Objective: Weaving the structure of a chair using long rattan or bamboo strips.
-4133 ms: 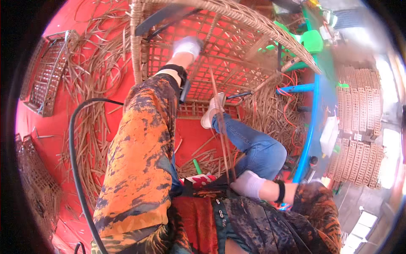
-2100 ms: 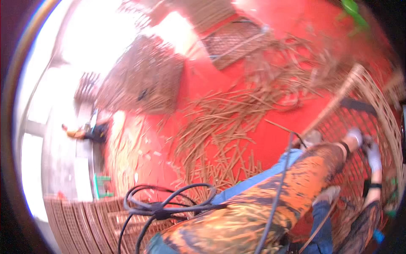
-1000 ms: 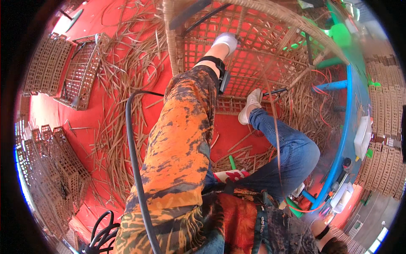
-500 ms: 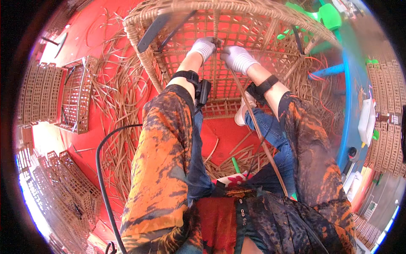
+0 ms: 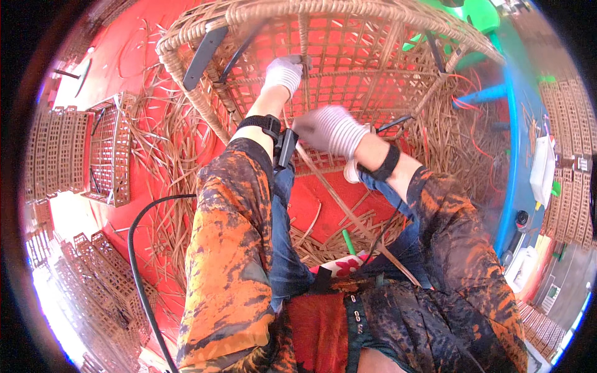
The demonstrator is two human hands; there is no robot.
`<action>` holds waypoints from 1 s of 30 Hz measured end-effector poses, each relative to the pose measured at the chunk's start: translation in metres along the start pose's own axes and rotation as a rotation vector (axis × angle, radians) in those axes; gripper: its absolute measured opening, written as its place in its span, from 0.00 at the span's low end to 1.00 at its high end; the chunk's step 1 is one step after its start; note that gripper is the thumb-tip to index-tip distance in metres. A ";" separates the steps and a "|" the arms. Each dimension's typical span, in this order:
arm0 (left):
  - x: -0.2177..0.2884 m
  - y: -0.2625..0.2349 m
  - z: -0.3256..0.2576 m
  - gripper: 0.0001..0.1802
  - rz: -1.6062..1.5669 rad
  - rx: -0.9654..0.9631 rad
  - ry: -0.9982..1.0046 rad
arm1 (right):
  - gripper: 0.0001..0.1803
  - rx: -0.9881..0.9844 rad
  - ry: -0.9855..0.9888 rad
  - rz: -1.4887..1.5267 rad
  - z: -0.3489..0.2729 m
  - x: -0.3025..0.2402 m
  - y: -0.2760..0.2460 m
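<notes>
A large woven wicker basket on a frame stands before me, its open lattice side toward me. My left hand, in a white striped glove, is closed at the basket's wrapped middle upright; its fingertips are partly hidden. Lower and nearer to me, my gloved right hand is smeared by motion but closed around a long tan weaving strip. That strip runs from the hand down across the gap between my legs to my lap. Dark flat metal brackets sit inside the basket's corners.
Loose strips litter the red floor on the left. Woven baskets are stacked along the left side. A blue table and a green chair stand right. A black cable hangs at my left.
My right hand has come away from the upright, down and toward me, drawing the strip with it. The left hand stays at the upright. The view has shifted slightly.
</notes>
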State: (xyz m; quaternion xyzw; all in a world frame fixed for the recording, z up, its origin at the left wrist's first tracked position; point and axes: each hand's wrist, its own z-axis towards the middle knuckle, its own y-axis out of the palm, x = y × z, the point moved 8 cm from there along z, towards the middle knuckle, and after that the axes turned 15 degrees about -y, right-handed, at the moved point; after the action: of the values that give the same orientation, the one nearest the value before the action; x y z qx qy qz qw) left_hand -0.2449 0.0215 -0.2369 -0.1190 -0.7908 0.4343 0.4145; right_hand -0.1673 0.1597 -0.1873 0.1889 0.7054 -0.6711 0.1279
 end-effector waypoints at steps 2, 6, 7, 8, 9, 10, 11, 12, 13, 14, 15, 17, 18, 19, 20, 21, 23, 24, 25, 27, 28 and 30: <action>-0.002 -0.002 0.001 0.16 -0.033 0.044 0.026 | 0.13 0.313 0.199 0.015 -0.005 0.055 -0.034; -0.017 0.014 0.010 0.14 -0.290 -0.225 -0.171 | 0.17 0.523 0.164 0.307 0.016 0.118 -0.061; -0.019 0.017 0.012 0.14 -0.196 -0.260 -0.214 | 0.18 0.462 0.124 0.407 0.029 0.124 -0.060; -0.017 0.016 0.013 0.14 -0.195 -0.255 -0.213 | 0.18 0.464 0.120 0.406 0.039 0.130 -0.065; -0.018 0.014 0.015 0.18 -0.162 -0.216 -0.234 | 0.18 0.270 0.165 0.552 0.051 0.133 -0.051; -0.020 0.013 0.016 0.23 -0.125 -0.195 -0.270 | 0.19 0.070 0.209 0.691 0.059 0.134 -0.036; -0.019 0.010 0.018 0.23 -0.134 -0.173 -0.255 | 0.19 0.069 0.207 0.689 0.065 0.136 -0.039; -0.019 0.007 0.019 0.25 0.013 -0.112 -0.246 | 0.19 -0.012 0.178 0.662 0.071 0.135 -0.037; -0.017 0.002 0.021 0.26 0.136 -0.028 -0.205 | 0.19 -0.088 0.165 0.623 0.074 0.135 -0.035; -0.026 0.008 0.020 0.23 -0.066 -0.124 -0.320 | 0.18 -0.103 0.161 0.575 0.076 0.139 -0.036; -0.030 0.008 0.021 0.23 -0.058 -0.128 -0.347 | 0.18 -0.119 0.156 0.582 0.077 0.141 -0.035; -0.034 0.019 0.019 0.27 -0.055 -0.274 -0.380 | 0.18 -0.140 0.121 0.522 0.078 0.144 -0.034; -0.035 0.019 0.019 0.27 -0.058 -0.271 -0.380 | 0.18 -0.153 0.141 0.552 0.077 0.146 -0.031; -0.038 0.019 0.018 0.23 -0.041 -0.292 -0.429 | 0.18 -0.145 0.108 0.555 0.078 0.143 -0.031; -0.039 0.017 0.016 0.20 -0.032 -0.292 -0.450 | 0.18 -0.106 0.083 0.518 0.078 0.141 -0.035; -0.040 0.016 0.014 0.20 -0.021 -0.311 -0.480 | 0.18 -0.073 0.095 0.478 0.077 0.140 -0.036; -0.040 0.006 0.007 0.21 -0.196 -0.281 -0.547 | 0.15 -0.093 0.084 0.264 0.072 0.133 -0.040; -0.038 0.001 0.003 0.21 -0.199 -0.266 -0.545 | 0.15 -0.024 0.081 0.102 0.069 0.130 -0.049; -0.036 -0.007 0.000 0.22 -0.051 -0.246 -0.524 | 0.15 0.052 0.092 -0.074 0.064 0.125 -0.058; -0.030 -0.015 -0.008 0.23 0.083 -0.230 -0.498 | 0.18 -0.017 0.180 -0.188 0.046 0.116 -0.048; -0.026 -0.030 -0.010 0.24 0.175 -0.071 -0.483 | 0.17 0.023 0.187 -0.178 0.037 0.107 -0.045; -0.013 -0.045 -0.012 0.28 0.273 0.097 -0.441 | 0.17 -0.060 0.202 -0.189 0.018 0.086 -0.023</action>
State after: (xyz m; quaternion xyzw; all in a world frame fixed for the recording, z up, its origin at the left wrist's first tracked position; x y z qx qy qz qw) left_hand -0.2198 -0.0052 -0.2053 -0.1072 -0.8169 0.5391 0.1750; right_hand -0.2555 0.1496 -0.2050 0.1841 0.7489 -0.6366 -0.0019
